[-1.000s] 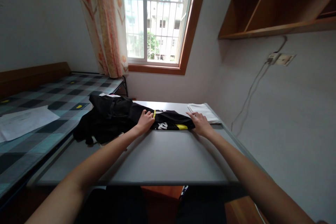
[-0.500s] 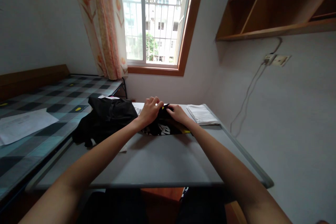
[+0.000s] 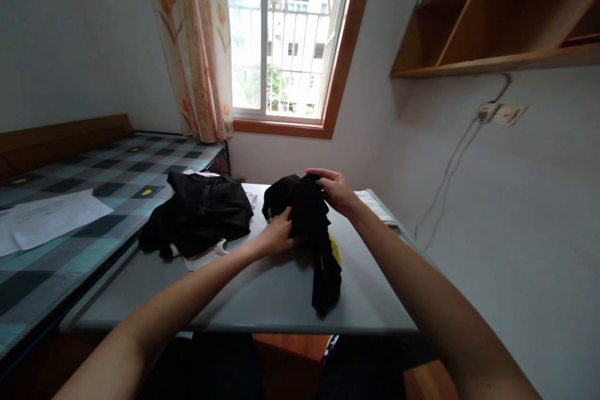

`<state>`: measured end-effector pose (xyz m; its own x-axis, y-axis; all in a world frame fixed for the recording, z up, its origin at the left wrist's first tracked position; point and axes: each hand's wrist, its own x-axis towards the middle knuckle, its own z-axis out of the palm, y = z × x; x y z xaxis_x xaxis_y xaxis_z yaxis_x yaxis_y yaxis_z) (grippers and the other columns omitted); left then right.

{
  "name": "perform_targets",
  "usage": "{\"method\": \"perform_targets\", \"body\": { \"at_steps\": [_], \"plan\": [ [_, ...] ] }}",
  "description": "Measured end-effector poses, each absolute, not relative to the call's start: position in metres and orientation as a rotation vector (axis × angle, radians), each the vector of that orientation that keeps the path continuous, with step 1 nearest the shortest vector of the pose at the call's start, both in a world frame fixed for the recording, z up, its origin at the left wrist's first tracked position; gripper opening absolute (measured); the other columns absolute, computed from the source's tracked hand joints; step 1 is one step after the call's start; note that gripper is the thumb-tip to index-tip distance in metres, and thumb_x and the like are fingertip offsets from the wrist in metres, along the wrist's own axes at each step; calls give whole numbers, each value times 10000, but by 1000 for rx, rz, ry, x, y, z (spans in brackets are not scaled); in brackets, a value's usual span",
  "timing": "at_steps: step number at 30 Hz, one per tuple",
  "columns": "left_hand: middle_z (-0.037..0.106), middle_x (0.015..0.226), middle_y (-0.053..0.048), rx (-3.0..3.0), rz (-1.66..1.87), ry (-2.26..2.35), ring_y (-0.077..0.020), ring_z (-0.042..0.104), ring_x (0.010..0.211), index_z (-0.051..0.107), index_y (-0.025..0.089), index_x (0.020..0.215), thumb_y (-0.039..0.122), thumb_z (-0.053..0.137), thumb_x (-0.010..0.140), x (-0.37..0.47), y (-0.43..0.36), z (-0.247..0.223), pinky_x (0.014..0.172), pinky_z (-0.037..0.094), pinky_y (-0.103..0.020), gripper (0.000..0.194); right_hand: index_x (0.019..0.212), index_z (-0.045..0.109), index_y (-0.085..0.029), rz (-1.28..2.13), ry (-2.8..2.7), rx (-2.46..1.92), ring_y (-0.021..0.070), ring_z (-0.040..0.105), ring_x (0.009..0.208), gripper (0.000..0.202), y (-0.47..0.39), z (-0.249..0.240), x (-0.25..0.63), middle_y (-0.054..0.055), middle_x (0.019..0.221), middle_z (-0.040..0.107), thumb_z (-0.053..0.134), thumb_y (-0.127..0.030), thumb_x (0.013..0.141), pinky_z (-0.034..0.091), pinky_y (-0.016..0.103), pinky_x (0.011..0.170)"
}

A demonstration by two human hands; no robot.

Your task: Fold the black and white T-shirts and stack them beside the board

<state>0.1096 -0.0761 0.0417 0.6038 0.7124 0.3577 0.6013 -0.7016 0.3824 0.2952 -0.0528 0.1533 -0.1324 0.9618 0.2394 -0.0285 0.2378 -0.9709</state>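
Observation:
A black garment [image 3: 307, 215] with a yellow patch [image 3: 334, 252] hangs bunched above the grey table, one narrow black end drooping toward the front edge. My right hand [image 3: 335, 190] pinches its upper right corner between thumb and fingers. Against the lower left side of the cloth lies my left hand [image 3: 276, 236], fingers apart and stretched out, touching it; some fingertips are hidden by the fabric. Left of my left hand, a heap of black clothing [image 3: 206, 206] rests on the table, with white cloth [image 3: 201, 259] showing beneath it.
A folded white cloth [image 3: 375, 205] lies at the back right of the table [image 3: 244, 300]. To the left stands a bed with a checked mattress [image 3: 84, 169] and papers [image 3: 56, 219] on it. A wooden shelf [image 3: 497, 59] overhangs the right, above a socket with a cable [image 3: 452, 165].
The garment, low and spread flat with white print showing, is now lifted and bunched, its black side toward me. My right hand rose slightly; my left hand moved lower. The view shifted slightly.

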Motion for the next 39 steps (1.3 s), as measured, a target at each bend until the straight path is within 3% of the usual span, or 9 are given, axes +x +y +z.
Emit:
{"method": "perform_targets", "body": {
  "at_steps": [5, 9, 12, 15, 20, 22, 29, 35, 39],
  "plan": [
    [631, 831, -48, 2627, 542, 995, -169, 614, 752, 693, 189, 786, 457, 360, 976, 89, -79, 52, 742, 461, -284, 467, 841, 752, -160, 606, -1370, -1148, 150, 625, 711, 329, -41, 154, 336, 39, 778, 727, 505, -205, 628, 495, 277, 685],
    [537, 590, 34, 2467, 625, 1149, -137, 527, 569, 651, 200, 944, 464, 468, 921, 53, -70, 70, 576, 383, -238, 322, 701, 736, -153, 429, -1343, -1377, 151, 585, 611, 270, -37, 145, 388, 43, 649, 686, 480, -189, 621, 458, 272, 601],
    [527, 582, 53, 2437, 643, 1302, -146, 532, 562, 613, 206, 1090, 506, 615, 815, 33, -64, 83, 546, 349, -232, 408, 700, 740, -152, 372, -1385, -1581, 161, 571, 591, 285, -39, 132, 415, 40, 612, 658, 462, -154, 637, 449, 280, 590],
    [592, 667, 7, 2576, 494, 1334, -168, 577, 636, 674, 227, 1001, 450, 605, 832, 31, -63, 90, 587, 373, -251, 288, 718, 754, -169, 272, -1577, -1795, 198, 605, 691, 270, -41, 121, 417, 56, 673, 662, 490, -133, 677, 485, 334, 713],
    [612, 912, -41, 2670, 686, 1136, -178, 592, 785, 662, 220, 998, 333, 496, 901, 58, -66, 112, 728, 456, -290, 222, 966, 763, -239, -133, -2058, -1582, 282, 545, 1118, 257, -51, 116, 370, 111, 1156, 617, 670, -315, 739, 407, 437, 1000],
    [590, 951, -40, 2598, 811, 996, -167, 582, 818, 634, 213, 1030, 343, 480, 913, 71, -68, 128, 774, 473, -294, 234, 1098, 723, -280, -16, -2313, -1412, 270, 556, 1113, 399, -56, 119, 348, 82, 1219, 604, 722, -356, 706, 438, 389, 964],
    [612, 918, -17, 2410, 996, 943, -157, 591, 801, 567, 204, 1117, 351, 548, 886, 76, -70, 155, 780, 484, -305, 275, 939, 735, -217, 74, -2077, -1505, 240, 647, 901, 319, -46, 155, 327, 70, 912, 733, 511, -121, 734, 466, 305, 807],
    [643, 1045, -62, 2149, 937, 855, -186, 647, 827, 261, 250, 1480, 402, 795, 677, 77, -68, 140, 770, 524, -335, 976, 1131, 620, -170, 755, -1515, -1112, 192, 645, 796, 411, -46, 176, 298, 37, 853, 705, 482, -180, 744, 533, 313, 718],
    [600, 1249, -126, 2040, 1265, 790, -271, 580, 1120, 462, 157, 1373, 445, 758, 703, 86, -64, 135, 966, 465, -394, 787, 1285, 541, -246, 1246, -1642, -804, 172, 663, 884, 493, -66, 179, 275, 26, 997, 703, 598, -267, 796, 553, 302, 782]
  ]
}}
